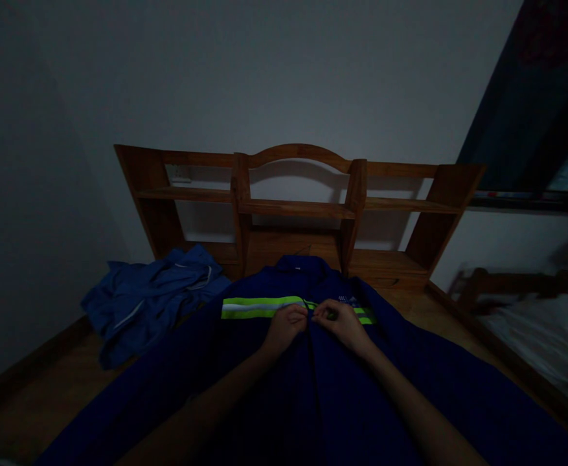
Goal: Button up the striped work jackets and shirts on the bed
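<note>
Dim light lies over the grey wall [284, 77] and the wooden shelf unit [241, 188] along the far edge of a wooden surface [412, 300]. Both of my forearms reach forward and converge over a dark blue jacket [344, 401], spread across the middle with its collar [291, 264] toward that edge. My left hand [287, 325] bends inward, its fingertips pinching the jacket's front opening beside the yellow-green stripe [245, 314]; my right hand [344, 322] meets it from the other side, thumb and fingers curled, nipping the opposite edge. The shelf unit's upper left compartment shows a small white object [181, 179]; a drawer [410, 283] sits at its lower right. Toward the surface's far left corner, a lighter blue garment [157, 291] lies crumpled.
</note>
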Motion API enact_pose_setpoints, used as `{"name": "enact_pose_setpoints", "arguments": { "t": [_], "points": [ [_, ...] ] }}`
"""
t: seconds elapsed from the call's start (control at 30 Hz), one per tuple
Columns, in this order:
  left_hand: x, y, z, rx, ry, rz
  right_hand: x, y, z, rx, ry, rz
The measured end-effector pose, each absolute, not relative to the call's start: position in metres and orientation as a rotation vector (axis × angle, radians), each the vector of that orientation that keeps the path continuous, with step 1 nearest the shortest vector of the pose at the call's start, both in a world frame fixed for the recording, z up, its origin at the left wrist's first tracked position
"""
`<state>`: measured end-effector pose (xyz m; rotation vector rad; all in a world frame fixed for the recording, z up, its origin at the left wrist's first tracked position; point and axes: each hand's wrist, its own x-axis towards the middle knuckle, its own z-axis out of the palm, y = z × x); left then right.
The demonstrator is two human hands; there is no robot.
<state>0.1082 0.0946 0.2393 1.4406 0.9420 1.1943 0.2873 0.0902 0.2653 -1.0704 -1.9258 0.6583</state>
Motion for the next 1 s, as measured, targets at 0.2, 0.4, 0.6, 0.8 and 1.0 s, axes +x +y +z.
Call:
{"name": "enact_pose_setpoints", "arguments": {
  "t": [0.2,0.4,0.6,0.8,1.0],
  "points": [
    [0.1082,0.0945,0.2378,1.119,0.907,1.119,0.2871,0.0936,0.2605,-1.061,-1.897,0.805],
    [0.1082,0.0981,0.2376,1.005,0.897,1.101,0.2868,0.094,0.259,-1.067,-1.915,0.794],
    [0.1108,0.0983,0.2372,1.033,0.93,1.091,0.2866,0.0909,0.2617,-1.077,-1.953,0.725],
    [0.1093,0.0966,0.2368,1.074,0.951,1.088,0.2845,0.0873,0.2649,-1.06,-1.975,0.702],
    [0.1087,0.0989,0.2344,1.075,0.943,1.094,0.2837,0.0858,0.2658,-1.055,-1.989,0.684]
  ]
}}
